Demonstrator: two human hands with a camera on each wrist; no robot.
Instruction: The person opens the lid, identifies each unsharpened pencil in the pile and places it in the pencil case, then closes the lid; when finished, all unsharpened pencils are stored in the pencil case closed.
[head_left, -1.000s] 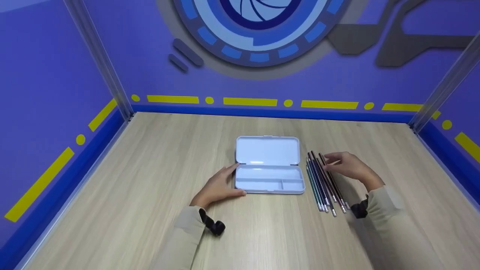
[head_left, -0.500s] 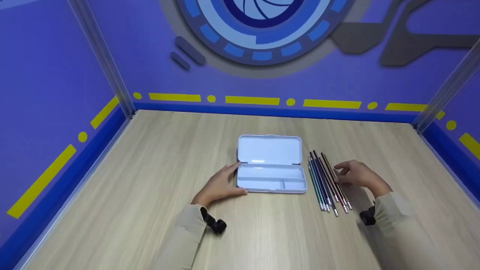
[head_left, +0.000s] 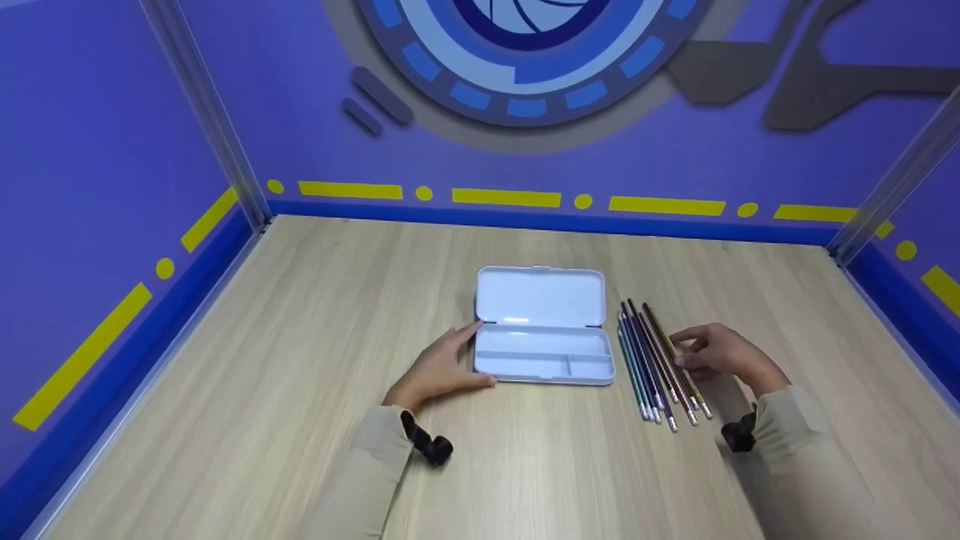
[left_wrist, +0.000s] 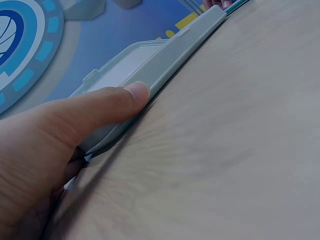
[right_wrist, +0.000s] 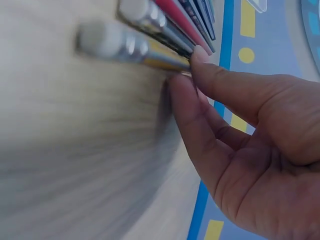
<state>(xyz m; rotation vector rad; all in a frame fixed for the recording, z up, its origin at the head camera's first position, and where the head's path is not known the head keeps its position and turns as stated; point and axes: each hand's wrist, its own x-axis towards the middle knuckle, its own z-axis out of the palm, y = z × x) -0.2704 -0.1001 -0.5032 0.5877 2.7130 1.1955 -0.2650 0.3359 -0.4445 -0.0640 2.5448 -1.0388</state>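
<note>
A white pencil case (head_left: 540, 296) lies with its lid up, and its inner compartments hold nothing. My left hand (head_left: 439, 371) grips the case's left end, thumb on the front edge and fingers by the hinge side. In the left wrist view, the thumb (left_wrist: 117, 102) presses the case's front wall (left_wrist: 175, 55). Several pencils (head_left: 649, 364) with white erasers lie side by side right of the case. At the bundle's right edge, my right hand (head_left: 724, 352) pinches a yellow pencil (right_wrist: 162, 57) between thumb and index finger, its eraser end pointing toward me.
Everything lies on a light wood table (head_left: 540, 465). Blue-purple panels (head_left: 90, 150) wall it at the back and both sides, with metal posts (head_left: 202, 105) in the corners. Each wrist carries a black camera mount (head_left: 429, 442).
My right hand has moved right and toward me, from over the pencils' far ends to the outermost one. The yellow pencil has shifted slightly right. My left hand stays on the case.
</note>
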